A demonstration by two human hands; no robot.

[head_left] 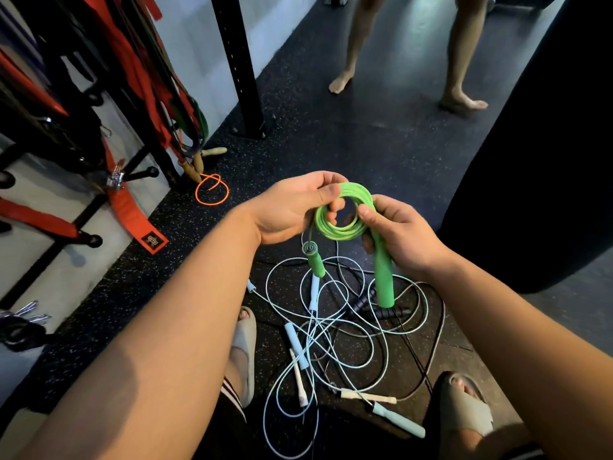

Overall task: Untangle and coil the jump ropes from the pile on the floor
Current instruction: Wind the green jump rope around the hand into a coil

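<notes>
Speckled black rubber floor fills the head view, and on it lies the pile of tangled jump ropes: thin pale-blue cords looping over one another, with pale-blue and cream handles and a pair of black handles among them. Directly above the pile, both hands hold a bright green jump rope, its thin glossy cord wound into a tight round coil. The left hand curls its fingers around the coil's far edge. The right hand presses its thumb on the coil and grips the top of one green foam handle, which points down at the pile. The second green handle dangles from a short grey length. Beyond the pile, an orange cord loops near a black post, and another person's bare legs stand farther off.
</notes>
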